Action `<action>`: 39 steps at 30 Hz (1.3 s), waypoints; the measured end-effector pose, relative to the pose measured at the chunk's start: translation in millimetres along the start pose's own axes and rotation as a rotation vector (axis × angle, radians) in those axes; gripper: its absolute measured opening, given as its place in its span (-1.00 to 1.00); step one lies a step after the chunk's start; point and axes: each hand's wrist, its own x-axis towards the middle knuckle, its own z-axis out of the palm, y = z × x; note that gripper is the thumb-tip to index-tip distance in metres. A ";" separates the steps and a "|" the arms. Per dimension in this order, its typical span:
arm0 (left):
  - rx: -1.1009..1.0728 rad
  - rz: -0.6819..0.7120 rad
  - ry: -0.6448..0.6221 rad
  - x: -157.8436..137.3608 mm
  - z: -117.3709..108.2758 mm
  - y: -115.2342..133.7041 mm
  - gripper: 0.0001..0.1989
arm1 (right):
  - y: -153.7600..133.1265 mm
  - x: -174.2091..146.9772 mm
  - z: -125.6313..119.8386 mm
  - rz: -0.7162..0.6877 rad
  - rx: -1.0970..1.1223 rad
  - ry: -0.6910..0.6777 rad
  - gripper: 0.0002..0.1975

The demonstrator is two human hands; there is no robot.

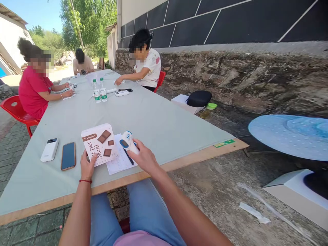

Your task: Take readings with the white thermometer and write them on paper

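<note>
My left hand [87, 166] grips the lower left corner of a white box [98, 143] with chocolate pieces printed on its front, tilted up off the table. In my right hand [145, 155] is a white and blue infrared thermometer [128, 140], its small display facing me. My fingers wrap its grip, partly hidden. Below both, a sheet of paper with handwriting [115, 167] lies on the table, with a black pen [130, 158] across it. Left of the box rest a phone in a brown case [68, 156] and a white power bank [49, 149].
A pale cloth covers the long table [153, 119]. Two water bottles [99, 90] stand farther along it, near another white device [121, 93]. Three people sit around the far part. A green strip [224, 143] lies at the right edge; a round blue table [289, 136] stands beyond.
</note>
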 end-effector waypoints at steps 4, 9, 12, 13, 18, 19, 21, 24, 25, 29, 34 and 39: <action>-0.024 -0.004 0.027 1.4 1.2 -2.7 -0.44 | 55.5 46.2 -7.7 0.030 -0.480 -0.040 -0.50; 0.013 0.063 0.075 8.2 5.9 -3.9 -0.43 | 76.9 51.6 -5.7 -0.088 -0.683 0.124 -0.69; 0.053 0.106 0.082 11.9 9.7 -7.4 -0.41 | 67.9 44.0 16.8 -0.215 -0.596 0.081 -0.77; 0.069 0.103 0.087 12.6 10.6 -9.3 -0.40 | 63.4 41.8 25.9 -0.222 -0.568 0.010 -0.77; 0.159 0.065 0.150 8.8 12.9 -16.5 -0.49 | 48.8 39.4 52.1 -0.129 -0.536 -0.147 -0.63; 0.188 0.064 0.146 6.5 13.3 -16.2 -0.54 | 49.0 39.5 52.5 -0.121 -0.488 -0.147 -0.58; 0.271 0.075 0.106 0.4 14.3 -13.4 -0.67 | 52.4 37.8 51.8 -0.116 -0.291 -0.125 -0.54; 0.446 0.120 -0.017 -10.2 15.9 -7.0 -0.73 | 59.8 27.4 55.2 -0.114 0.173 -0.034 -0.55; 0.506 0.135 -0.065 -13.2 16.3 -5.0 -0.70 | 61.3 22.0 58.5 -0.118 0.316 -0.006 -0.55; 0.677 0.160 -0.177 -20.1 17.0 -0.8 -0.57 | 58.4 0.8 75.4 -0.106 0.583 0.033 -0.57; 0.756 0.225 -0.211 -26.9 18.1 0.8 -0.52 | 47.8 -7.6 80.0 -0.077 0.675 -0.071 -0.60; 0.833 0.214 -0.210 -39.5 23.5 5.7 -0.51 | 44.9 -4.6 79.3 -0.012 0.587 -0.093 -0.68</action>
